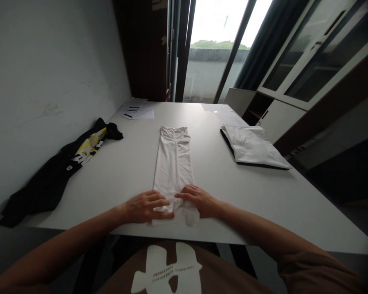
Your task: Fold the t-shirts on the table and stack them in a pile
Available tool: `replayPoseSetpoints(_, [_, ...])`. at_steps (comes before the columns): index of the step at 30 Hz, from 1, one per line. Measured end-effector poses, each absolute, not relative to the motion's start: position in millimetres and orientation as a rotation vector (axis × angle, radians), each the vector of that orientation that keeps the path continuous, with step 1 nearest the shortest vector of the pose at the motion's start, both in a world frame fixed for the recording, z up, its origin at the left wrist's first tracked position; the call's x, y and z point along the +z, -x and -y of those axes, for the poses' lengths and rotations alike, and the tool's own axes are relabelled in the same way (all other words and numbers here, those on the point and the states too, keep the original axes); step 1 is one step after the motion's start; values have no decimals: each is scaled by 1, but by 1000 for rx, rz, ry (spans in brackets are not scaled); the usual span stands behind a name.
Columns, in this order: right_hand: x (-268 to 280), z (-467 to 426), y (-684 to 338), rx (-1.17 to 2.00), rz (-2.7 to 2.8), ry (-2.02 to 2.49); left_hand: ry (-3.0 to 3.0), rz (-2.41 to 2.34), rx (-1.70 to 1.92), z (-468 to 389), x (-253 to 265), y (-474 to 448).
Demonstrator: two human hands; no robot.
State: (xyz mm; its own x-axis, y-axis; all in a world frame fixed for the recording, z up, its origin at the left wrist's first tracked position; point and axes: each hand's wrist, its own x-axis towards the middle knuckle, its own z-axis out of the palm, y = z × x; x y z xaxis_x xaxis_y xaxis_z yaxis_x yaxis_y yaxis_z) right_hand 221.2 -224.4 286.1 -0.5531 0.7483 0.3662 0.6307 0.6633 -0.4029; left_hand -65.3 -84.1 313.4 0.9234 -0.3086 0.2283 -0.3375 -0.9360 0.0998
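White cloth (pixel 168 167), thin and finely creased, lies in a long narrow strip on the smooth table (pixel 211 163), its near end by the front edge. I've got L hand (pixel 147 206) resting on its near left, R hand (pixel 199 200) curled over its near right — hands apart, can't tell if either's pinching. Step's prob. neatening that end; next move calls for light, even fingers — soft fabric rucks easily.
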Motion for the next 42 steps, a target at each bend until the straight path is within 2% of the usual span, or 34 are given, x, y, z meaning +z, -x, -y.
replayPoseSetpoints(8, [285, 227, -221, 111, 2460, 973, -2983, 338, 480, 76, 306, 69])
replayPoseSetpoints(16, [291, 229, -213, -29, 2550, 806, -2882, 387, 504, 74, 306, 65])
replayPoseSetpoints(20, [295, 231, -211, 131, 2502, 798, -2867, 402, 493, 75, 305, 66])
replayPoseSetpoints(25, [307, 237, -209, 561, 2291, 828, -2752, 377, 436, 81, 313, 71])
replayPoseSetpoints(30, [326, 247, -205, 1066, 2024, 868, -2477, 279, 209, 100, 347, 77])
replayPoseSetpoints(34, [320, 249, -208, 1390, 1760, 844, -2198, 116, 116, 124, 383, 85])
replayPoseSetpoints(39, [310, 227, -213, 1256, 1351, 1010, -1958, -330, 261, 119, 400, 71])
replayPoseSetpoints(42, [321, 195, -221, 1023, 1359, 1137, -1918, -416, 496, 84, 388, 43])
